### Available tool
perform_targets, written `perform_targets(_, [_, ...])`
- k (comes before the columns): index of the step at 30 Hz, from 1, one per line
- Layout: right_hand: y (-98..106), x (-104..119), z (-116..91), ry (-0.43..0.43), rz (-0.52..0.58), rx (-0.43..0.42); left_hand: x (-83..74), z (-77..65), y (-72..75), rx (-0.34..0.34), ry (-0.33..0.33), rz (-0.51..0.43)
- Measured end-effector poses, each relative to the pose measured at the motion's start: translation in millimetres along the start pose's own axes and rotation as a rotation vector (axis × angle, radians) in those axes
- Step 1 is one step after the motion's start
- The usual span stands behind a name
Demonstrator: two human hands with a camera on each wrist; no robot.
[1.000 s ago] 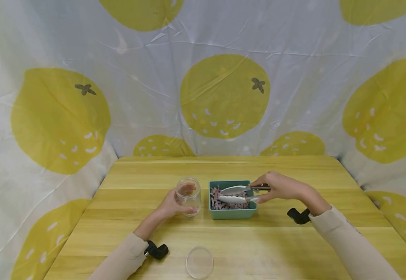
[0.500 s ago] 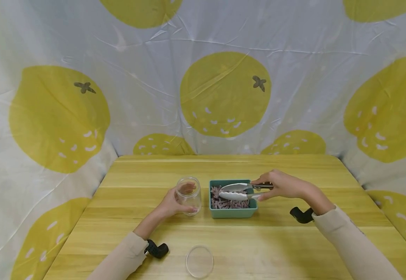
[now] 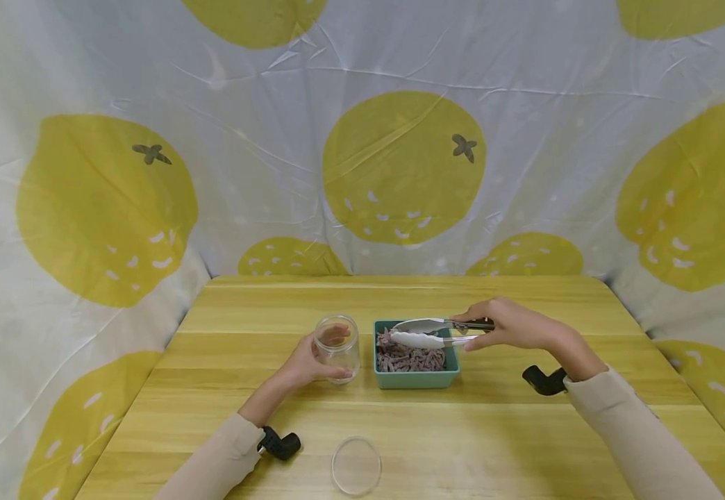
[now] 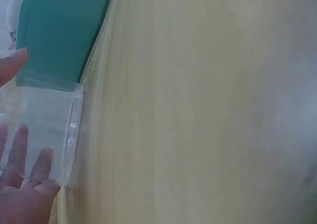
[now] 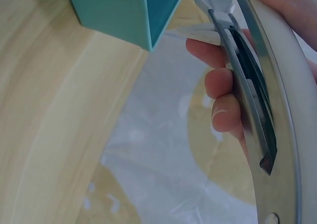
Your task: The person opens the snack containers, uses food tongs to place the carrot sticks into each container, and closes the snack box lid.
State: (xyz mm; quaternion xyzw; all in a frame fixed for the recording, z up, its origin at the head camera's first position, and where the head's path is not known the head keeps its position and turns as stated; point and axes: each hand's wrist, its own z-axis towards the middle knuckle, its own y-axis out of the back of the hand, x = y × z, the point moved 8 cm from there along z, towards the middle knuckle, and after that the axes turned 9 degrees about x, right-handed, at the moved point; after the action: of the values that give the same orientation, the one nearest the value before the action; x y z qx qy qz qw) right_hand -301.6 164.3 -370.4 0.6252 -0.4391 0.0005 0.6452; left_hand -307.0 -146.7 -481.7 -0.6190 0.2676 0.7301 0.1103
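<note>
My left hand (image 3: 303,364) grips a clear, wide-mouthed jar (image 3: 351,357), fingers round its far side and thumb at the front. The jar stands upright on the table, left of a green rectangular box (image 3: 415,380); nothing shows inside it. Purple-grey shreds (image 3: 412,360) fill the box. Pale-tipped metal tongs (image 3: 421,340) are in my right hand (image 3: 515,326), their tips over the box's left part, among or just above the shreds. Whether the tips pinch any shreds is unclear. In the right wrist view the tongs' handle (image 5: 287,95) lies between thumb and fingers.
A clear round disc (image 3: 356,467) lies flat near the front of the wooden table (image 3: 494,444). Black devices sit at the left wrist (image 3: 281,446) and right wrist (image 3: 544,380). A lemon-print curtain (image 3: 262,160) hangs behind and at both sides.
My right hand has risen slightly and shifted right, lifting the tongs higher over the box. The left hand and jar stay in place.
</note>
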Motion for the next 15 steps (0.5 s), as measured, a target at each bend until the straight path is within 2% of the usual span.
perform_targets(9, [7.4, 2.2, -2.8, 0.009, -0.005, -0.009, 1.7, -0.5, 0.4, 0.0, 0.012, -0.027])
perform_targets(15, [10.7, 1.9, -3.7, 0.01, 0.035, -0.005, 2.4, -0.2, 0.2, 0.0, -0.001, -0.039])
